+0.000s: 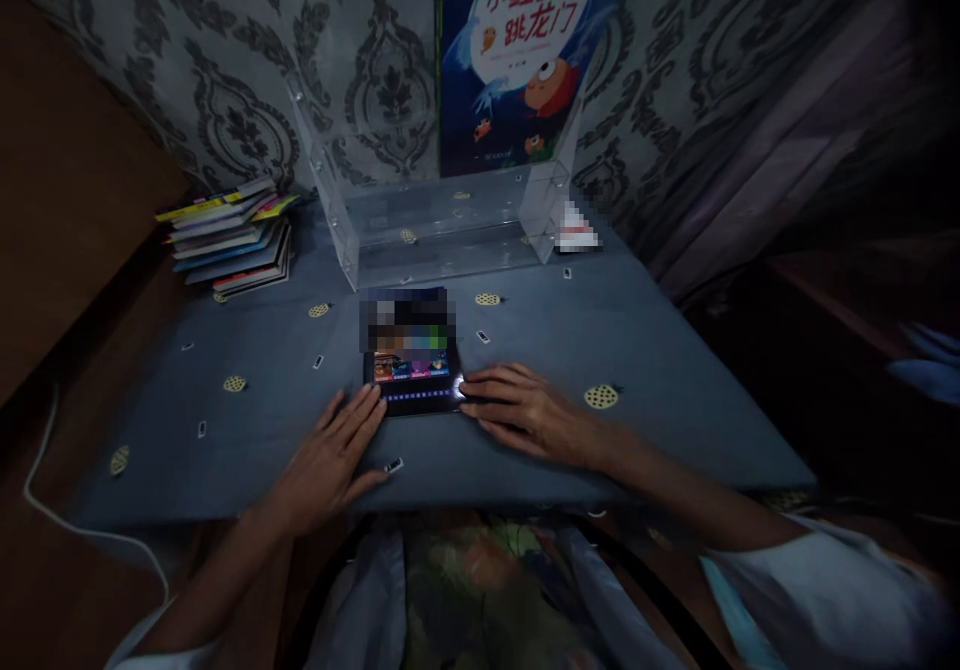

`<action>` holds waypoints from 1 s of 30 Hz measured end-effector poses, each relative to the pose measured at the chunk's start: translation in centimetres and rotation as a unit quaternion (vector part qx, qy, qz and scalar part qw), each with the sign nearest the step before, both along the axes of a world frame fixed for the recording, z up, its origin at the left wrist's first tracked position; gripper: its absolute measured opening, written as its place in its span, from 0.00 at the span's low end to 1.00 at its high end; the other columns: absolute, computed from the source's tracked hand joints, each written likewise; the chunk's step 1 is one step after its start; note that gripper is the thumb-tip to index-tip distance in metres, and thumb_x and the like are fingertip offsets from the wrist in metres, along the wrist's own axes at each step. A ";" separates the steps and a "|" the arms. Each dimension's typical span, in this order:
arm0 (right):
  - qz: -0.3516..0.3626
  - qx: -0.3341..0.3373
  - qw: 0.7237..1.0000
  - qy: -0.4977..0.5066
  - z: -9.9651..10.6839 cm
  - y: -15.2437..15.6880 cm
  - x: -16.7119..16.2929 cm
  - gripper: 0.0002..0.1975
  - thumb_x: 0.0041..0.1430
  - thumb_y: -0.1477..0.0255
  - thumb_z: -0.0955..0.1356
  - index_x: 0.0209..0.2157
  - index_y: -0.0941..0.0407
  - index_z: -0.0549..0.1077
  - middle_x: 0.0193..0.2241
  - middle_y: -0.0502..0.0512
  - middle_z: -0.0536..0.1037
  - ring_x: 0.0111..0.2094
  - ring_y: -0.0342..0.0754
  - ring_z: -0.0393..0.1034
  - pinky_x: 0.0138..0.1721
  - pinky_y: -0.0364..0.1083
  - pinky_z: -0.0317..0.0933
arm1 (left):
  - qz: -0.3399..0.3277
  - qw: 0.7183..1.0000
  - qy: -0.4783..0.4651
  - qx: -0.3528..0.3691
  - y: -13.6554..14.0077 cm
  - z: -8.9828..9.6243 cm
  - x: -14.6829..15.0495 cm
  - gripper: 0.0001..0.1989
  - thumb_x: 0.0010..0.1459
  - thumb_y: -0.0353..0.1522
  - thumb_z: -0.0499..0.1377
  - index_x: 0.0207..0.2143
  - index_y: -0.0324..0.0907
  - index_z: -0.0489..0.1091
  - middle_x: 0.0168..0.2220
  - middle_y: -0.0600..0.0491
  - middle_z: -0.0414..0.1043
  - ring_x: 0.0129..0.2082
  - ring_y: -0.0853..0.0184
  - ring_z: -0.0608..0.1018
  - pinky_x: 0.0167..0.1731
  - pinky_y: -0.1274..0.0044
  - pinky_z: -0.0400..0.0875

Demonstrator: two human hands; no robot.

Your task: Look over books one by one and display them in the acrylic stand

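A dark glossy book (416, 386) lies flat on the table, with a row of small coloured pictures across its lower part. Its upper part is blurred into blocks, and a bright glare sits on its right edge. My left hand (326, 460) rests flat on the cloth, fingers stretched, the fingertips touching the book's lower left corner and the thumb spread aside. On the other side my right hand (536, 413) lies with its fingers extended and their tips against the book's right edge. Neither hand is wrapped round anything.
Behind the book stands a clear acrylic rack (442, 262), with a blue picture book (491, 140) upright at its back. Several books form a stack (232, 240) at the back left. A blue-grey cloth with pineapple prints covers the table (262, 340). A white cable (71, 525) hangs at left.
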State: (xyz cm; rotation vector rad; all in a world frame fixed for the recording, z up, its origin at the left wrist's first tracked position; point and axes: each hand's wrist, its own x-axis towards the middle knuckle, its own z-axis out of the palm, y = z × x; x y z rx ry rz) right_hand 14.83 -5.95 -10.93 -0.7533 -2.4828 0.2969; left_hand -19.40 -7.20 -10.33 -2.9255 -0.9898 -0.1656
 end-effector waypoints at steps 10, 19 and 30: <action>-0.004 -0.009 1.000 -0.010 0.2 0.0 0.0 0.15 0.69 0.71 0.64 0.54 0.55 0.75 0.53 0.59 0.79 0.57 0.54 0.69 0.55 0.60 0.65 | -0.037 0.998 0.013 -0.058 5.7 0.6 4.0 0.35 0.71 0.47 0.45 0.72 0.43 0.37 0.72 0.43 0.47 0.72 0.60 0.50 0.70 0.60 0.47; 0.002 -0.020 1.000 -0.005 0.4 0.0 0.0 0.16 0.69 0.72 0.63 0.55 0.55 0.75 0.52 0.61 0.79 0.57 0.54 0.68 0.56 0.59 0.65 | -0.038 0.995 0.031 -0.086 12.1 0.9 9.2 0.33 0.71 0.49 0.42 0.70 0.39 0.49 0.72 0.43 0.48 0.72 0.60 0.50 0.69 0.59 0.46; -0.002 -0.034 0.999 0.000 0.9 -0.2 0.0 0.15 0.68 0.73 0.65 0.53 0.56 0.75 0.50 0.61 0.80 0.56 0.54 0.68 0.57 0.57 0.64 | -0.004 0.996 0.008 -0.087 15.3 1.2 12.3 0.28 0.72 0.45 0.43 0.68 0.40 0.55 0.70 0.44 0.53 0.71 0.61 0.55 0.68 0.60 0.50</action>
